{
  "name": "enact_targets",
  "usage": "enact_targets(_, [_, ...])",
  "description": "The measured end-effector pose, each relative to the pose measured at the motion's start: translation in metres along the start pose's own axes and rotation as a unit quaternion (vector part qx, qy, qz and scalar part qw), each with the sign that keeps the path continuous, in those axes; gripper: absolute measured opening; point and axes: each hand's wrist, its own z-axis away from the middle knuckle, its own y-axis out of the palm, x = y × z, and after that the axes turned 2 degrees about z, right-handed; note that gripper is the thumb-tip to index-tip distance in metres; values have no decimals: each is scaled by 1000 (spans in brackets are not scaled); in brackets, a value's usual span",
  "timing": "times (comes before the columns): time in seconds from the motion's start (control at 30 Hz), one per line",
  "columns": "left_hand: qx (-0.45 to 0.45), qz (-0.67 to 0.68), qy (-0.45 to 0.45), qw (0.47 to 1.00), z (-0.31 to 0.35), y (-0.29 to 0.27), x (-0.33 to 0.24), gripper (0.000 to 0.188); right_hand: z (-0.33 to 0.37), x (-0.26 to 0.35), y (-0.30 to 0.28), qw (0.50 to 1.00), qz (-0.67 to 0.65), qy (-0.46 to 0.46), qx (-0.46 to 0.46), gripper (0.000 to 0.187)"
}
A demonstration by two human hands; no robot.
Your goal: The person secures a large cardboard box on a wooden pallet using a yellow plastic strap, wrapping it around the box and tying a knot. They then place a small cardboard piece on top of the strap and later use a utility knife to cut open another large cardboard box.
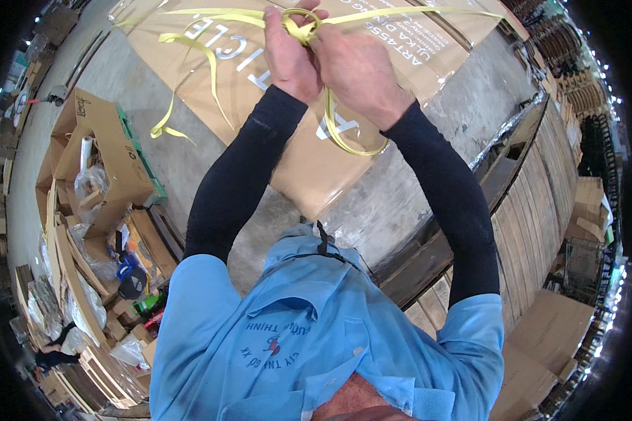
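Pale yellow strapping (407,12) runs across the top of a large brown carton (309,179) with white lettering. My left hand (291,62) is closed around the gathered strapping, where it forms a loop and a knot. Right against it, my right hand (361,70) is curled into a grip on the same strapping; its fingertips are partly hidden. A loop of the strap hangs below my right hand over the carton. Loose strap tails dangle to the left of my left hand, one of them ending in a small knot.
At the left stand an open cardboard box (109,151) with plastic wrap in it, a green pallet (137,151) and a pile of cardboard scraps. Wooden slatted pallets (534,203) line the right side, with brown cartons (548,333) beyond. Grey concrete floor surrounds the carton.
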Motion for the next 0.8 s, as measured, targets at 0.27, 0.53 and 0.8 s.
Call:
enact_targets(0.27, [-108,7,-26,994,22,1,7,65,35,-13,-6,997,-67,-26,-19,17])
enact_targets(0.53, [-54,16,-29,998,41,11,2,65,20,-15,9,999,-15,-33,30,17])
enact_targets(0.8, [111,220,-202,948,54,-54,-6,57,79,10,21,989,-133,47,34,22])
